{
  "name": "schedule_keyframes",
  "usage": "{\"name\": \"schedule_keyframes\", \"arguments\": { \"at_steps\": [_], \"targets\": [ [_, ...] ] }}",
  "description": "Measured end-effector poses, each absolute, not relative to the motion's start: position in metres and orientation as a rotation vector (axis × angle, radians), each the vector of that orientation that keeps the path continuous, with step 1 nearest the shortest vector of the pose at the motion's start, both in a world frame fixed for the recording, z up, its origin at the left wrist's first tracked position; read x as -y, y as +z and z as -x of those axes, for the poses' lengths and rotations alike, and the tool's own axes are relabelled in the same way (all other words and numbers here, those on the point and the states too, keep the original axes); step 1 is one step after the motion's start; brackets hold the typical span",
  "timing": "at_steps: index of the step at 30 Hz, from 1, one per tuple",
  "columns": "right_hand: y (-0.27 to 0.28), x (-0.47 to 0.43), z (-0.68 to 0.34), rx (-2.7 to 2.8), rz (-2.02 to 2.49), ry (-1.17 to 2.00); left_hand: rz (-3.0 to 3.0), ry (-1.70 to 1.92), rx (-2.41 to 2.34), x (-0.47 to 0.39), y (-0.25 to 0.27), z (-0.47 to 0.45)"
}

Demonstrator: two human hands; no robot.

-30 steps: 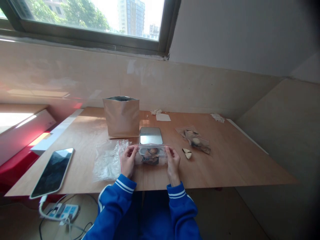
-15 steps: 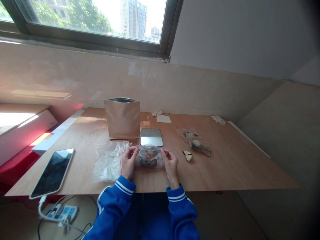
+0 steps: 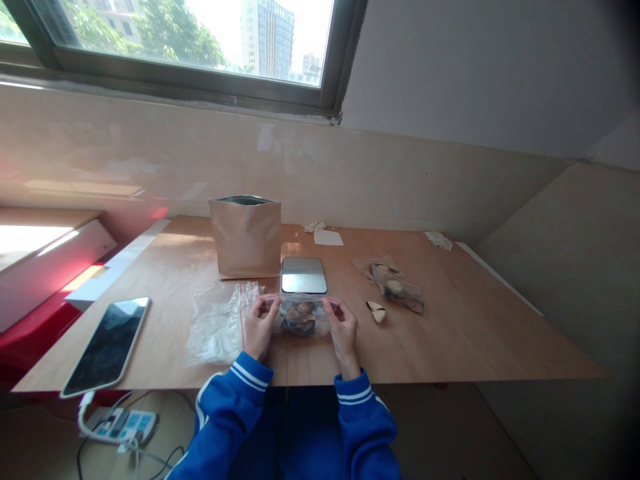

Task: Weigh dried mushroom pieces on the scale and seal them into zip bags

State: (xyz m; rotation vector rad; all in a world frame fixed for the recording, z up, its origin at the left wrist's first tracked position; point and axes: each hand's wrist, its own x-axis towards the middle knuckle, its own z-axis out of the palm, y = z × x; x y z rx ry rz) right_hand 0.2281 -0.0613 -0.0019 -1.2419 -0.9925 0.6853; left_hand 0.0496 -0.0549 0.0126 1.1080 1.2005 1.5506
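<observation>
Between my hands is a clear zip-lock bag (image 3: 300, 319) with dark and brown dried pieces inside. My left hand (image 3: 259, 327) pinches its upper left corner, and my right hand (image 3: 343, 328) pinches the upper right one. Just beyond the bag lies a flat scale with a silver top (image 3: 303, 275). A stack of clear plastic bags (image 3: 217, 327) with red zip lines rests beside my left hand. To the right of my right hand sits a loose pale dried piece (image 3: 376, 311). Filled zip-lock bags (image 3: 397, 288) lie farther right.
An open brown kraft pouch (image 3: 246, 240) stands behind the plastic bags. At the left edge of the wooden table (image 3: 475, 333) lies a phone or tablet (image 3: 107, 347) with a cable plugged in. A power strip (image 3: 127, 425) is below. White paper (image 3: 328, 237) lies near the wall.
The top edge of the zip-lock bag now looks slightly flatter between my hands. Both hands keep their pinch, and the things on the table stay in place.
</observation>
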Motion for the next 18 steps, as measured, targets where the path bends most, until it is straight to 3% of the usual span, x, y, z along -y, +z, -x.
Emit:
{"name": "schedule_keyframes", "arguments": {
  "at_steps": [18],
  "targets": [
    [0.0005,0.0636,-0.2277,0.985,1.174,0.755,-1.135,1.509,-1.169,0.0553,0.0131,-0.0488]
  ]
}}
